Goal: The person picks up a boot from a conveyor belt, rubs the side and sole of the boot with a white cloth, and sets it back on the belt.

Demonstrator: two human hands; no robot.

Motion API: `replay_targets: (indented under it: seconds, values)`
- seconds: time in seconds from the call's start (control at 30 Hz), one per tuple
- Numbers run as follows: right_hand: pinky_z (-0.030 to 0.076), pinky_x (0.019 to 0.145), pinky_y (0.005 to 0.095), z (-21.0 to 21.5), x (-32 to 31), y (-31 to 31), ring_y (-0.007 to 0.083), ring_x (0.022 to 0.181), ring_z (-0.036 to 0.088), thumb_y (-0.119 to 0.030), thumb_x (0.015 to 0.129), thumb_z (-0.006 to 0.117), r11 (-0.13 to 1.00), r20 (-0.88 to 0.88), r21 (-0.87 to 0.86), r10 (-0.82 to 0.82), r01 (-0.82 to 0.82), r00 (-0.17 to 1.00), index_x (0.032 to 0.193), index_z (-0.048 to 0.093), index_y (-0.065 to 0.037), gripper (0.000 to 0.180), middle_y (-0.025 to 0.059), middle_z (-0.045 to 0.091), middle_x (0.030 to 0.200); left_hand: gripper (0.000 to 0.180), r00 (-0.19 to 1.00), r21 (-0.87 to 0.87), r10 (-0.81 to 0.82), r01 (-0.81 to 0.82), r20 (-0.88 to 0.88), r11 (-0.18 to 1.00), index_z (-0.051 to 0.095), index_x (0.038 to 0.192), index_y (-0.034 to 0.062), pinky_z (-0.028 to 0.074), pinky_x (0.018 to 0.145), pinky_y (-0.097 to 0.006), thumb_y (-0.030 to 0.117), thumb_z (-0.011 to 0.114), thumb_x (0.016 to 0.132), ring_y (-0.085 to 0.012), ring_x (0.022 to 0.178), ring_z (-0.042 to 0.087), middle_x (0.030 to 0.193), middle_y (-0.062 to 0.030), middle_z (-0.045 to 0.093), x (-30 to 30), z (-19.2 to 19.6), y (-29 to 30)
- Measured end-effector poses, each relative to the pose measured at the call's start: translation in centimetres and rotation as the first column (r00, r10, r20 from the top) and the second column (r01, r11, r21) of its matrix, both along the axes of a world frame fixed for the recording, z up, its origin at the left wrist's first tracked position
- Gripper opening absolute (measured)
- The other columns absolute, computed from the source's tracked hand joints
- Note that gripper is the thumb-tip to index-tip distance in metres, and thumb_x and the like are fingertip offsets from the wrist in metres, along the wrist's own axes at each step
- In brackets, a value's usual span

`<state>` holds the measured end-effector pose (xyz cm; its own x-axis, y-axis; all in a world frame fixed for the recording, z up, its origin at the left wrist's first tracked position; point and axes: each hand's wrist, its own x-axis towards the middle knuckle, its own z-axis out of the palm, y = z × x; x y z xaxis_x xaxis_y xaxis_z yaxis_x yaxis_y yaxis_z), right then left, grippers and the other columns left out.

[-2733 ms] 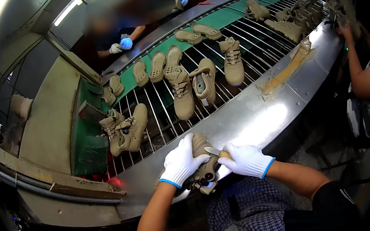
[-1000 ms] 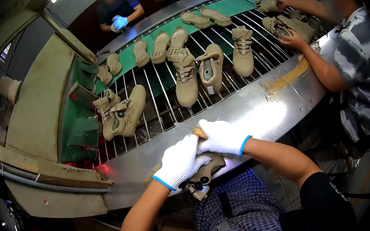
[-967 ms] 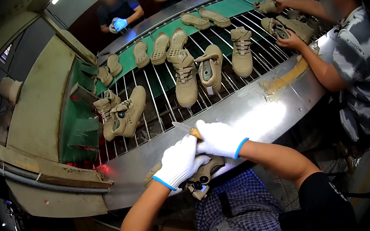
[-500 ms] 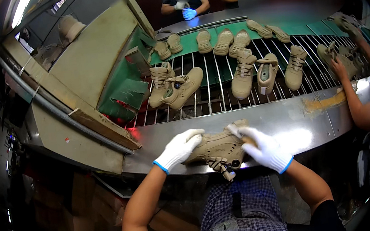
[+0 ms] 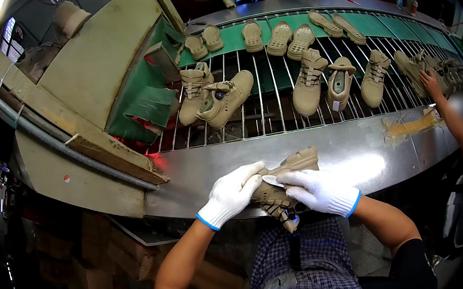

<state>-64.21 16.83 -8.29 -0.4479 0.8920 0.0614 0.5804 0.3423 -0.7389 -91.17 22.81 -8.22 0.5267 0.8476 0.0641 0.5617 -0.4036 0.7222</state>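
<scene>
A tan lace-up shoe (image 5: pixel 299 161) lies tilted on its side between my hands at the near edge of the metal counter, its sole edge away from me and its laces hanging toward me. My left hand (image 5: pixel 234 195), in a white knitted glove with a blue cuff, grips one end of the shoe. In a matching glove, my right hand (image 5: pixel 322 191) is closed at the shoe's side, fingers along the line where sole meets upper. A pale pointed shape at its fingertips may be glove or a small tool; I cannot tell. Part of the upper is hidden.
Beyond the metal counter (image 5: pixel 210 161) runs a rack of metal rods (image 5: pixel 261 107) carrying several tan shoes (image 5: pixel 310 81). Loose soles (image 5: pixel 279 39) lie on a green strip behind. A tall beige panel (image 5: pixel 107 56) stands left. Another person's hand (image 5: pixel 430 83) touches shoes at right; two gloved people work opposite.
The shoe has turned so its sole edge rises farther from me. My right hand has moved left along it, and my left hand has shifted slightly right. My view has shifted slightly.
</scene>
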Motion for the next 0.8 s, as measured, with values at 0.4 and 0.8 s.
replay_targets:
  seconds: [0.4,0.8]
  values:
    - [0.056,0.052,0.0480,0.5,-2.2,-1.9,0.0332,0.061,0.070,-0.033,0.107,0.053,0.976,0.545,0.190,-0.016,-0.106,0.838,0.166,0.031,-0.025,0.063,0.0185,0.065,0.088,0.034,0.999,0.244,0.024,-0.014,-0.038,0.970,0.072,0.130,0.0021,0.060,0.096,-0.039,0.020,0.068,0.101,-0.0342,0.111,0.074,0.125,-0.0189,0.075,0.2,-0.8,-1.0]
    - [0.058,0.094,0.0495,0.9,4.5,-0.8,0.0429,0.106,0.073,-0.044,0.102,0.061,0.962,0.225,0.106,-0.269,0.251,0.937,0.152,0.052,-0.019,0.057,0.0234,0.073,0.122,0.030,0.951,0.181,0.253,-0.284,0.175,0.942,0.073,0.124,0.0036,0.057,0.099,-0.039,0.022,0.060,0.106,-0.0312,0.112,0.073,0.120,-0.0175,0.075,-1.8,-1.3,-2.5]
